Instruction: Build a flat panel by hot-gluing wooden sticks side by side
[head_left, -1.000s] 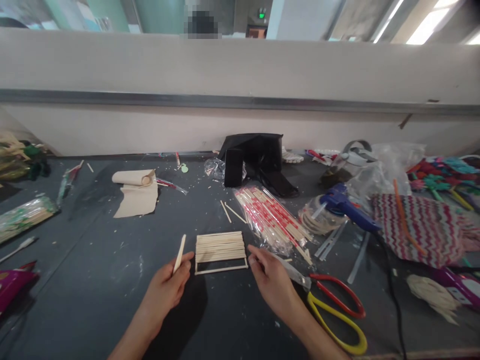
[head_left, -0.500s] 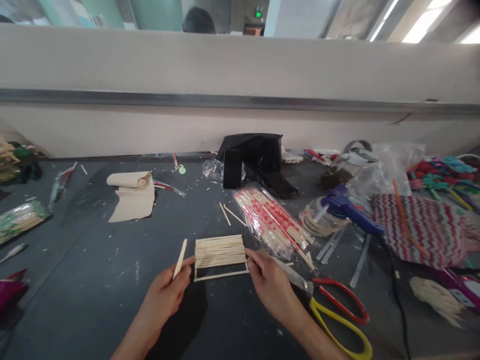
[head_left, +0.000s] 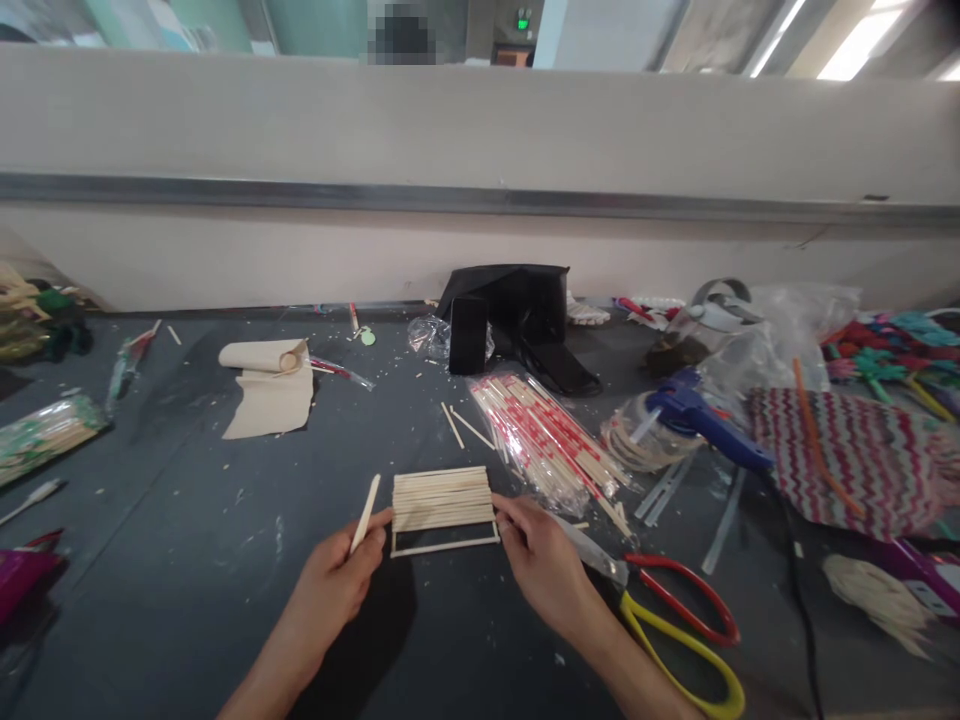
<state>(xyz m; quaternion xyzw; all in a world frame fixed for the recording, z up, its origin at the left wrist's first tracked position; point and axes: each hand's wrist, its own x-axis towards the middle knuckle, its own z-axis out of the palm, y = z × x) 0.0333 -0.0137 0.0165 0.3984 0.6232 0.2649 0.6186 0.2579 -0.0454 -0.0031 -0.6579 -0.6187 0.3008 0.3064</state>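
"Stick panel [head_left: 441, 502] is lying flat in the near middle; why are both hands flanking it?"

"Probably they're steadying it. The left hand [head_left: 341, 575] is closing snugly around a loose stick [head_left: 365, 513], forefinger reaching the left edge. The right hand [head_left: 544, 560] is curling half open, fingertips meeting the right edge (I can't tell if they're pinching)."

"Anything crowding it?"

"Scissors [head_left: 616, 570] are lying just beside the right hand; bagged sticks [head_left: 536, 440] are sitting farther right."

Scissors [head_left: 616, 574] partly hidden by the right hand [head_left: 541, 558], purple packet [head_left: 26, 578] cut by the left edge, print on wrapped sticks [head_left: 536, 435] too small to read, pixelated dark shape [head_left: 403, 35] (perhaps a head) at top
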